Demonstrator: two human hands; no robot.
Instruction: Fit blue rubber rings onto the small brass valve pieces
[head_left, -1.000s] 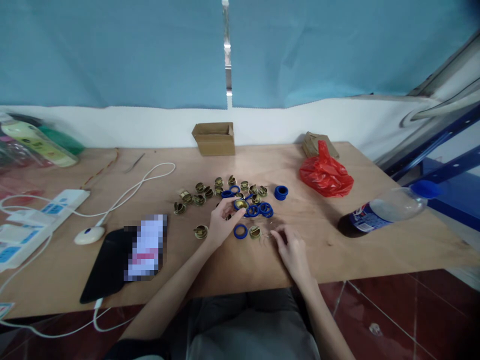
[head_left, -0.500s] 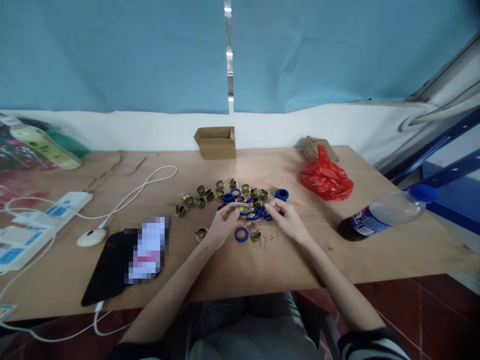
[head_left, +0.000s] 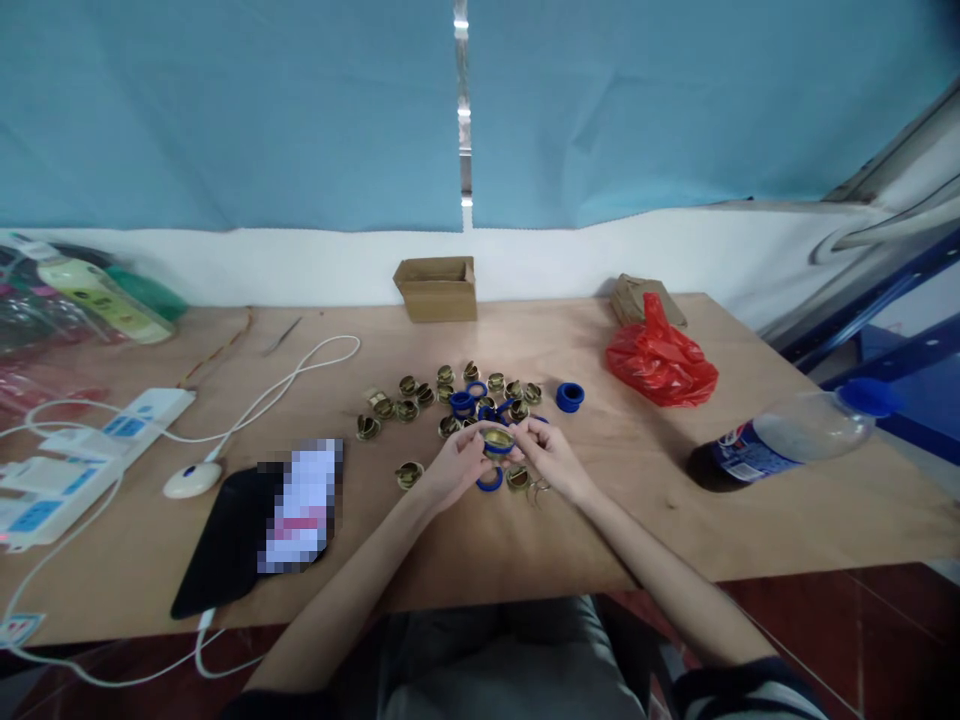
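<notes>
Between my two hands is a round brass-coloured metal piece with a blue ring round it (head_left: 497, 440). My left hand (head_left: 454, 466) pinches its left side, and my right hand (head_left: 551, 458) closes on its right edge. Just below lie a loose blue ring (head_left: 490, 479), another brass piece (head_left: 517, 478) and some thin wire rings (head_left: 538, 490), partly covered by my right hand. Beyond my hands several brass pieces (head_left: 407, 410) with raised tabs are scattered among blue rings (head_left: 462, 403). A small stack of blue rings (head_left: 570, 396) stands to the right.
A small open cardboard box (head_left: 438, 290) stands against the wall. On the right are a red plastic bag (head_left: 661, 360) and a cola bottle (head_left: 780, 440) on its side. A phone (head_left: 304, 505), a black tablet-like slab (head_left: 225, 540), white cables and a power strip (head_left: 105, 460) occupy the left.
My right hand has moved left and towards me, meeting the brass piece in my left hand. Both hands now hold it, and it sits slightly nearer to me. The view has shifted slightly.
</notes>
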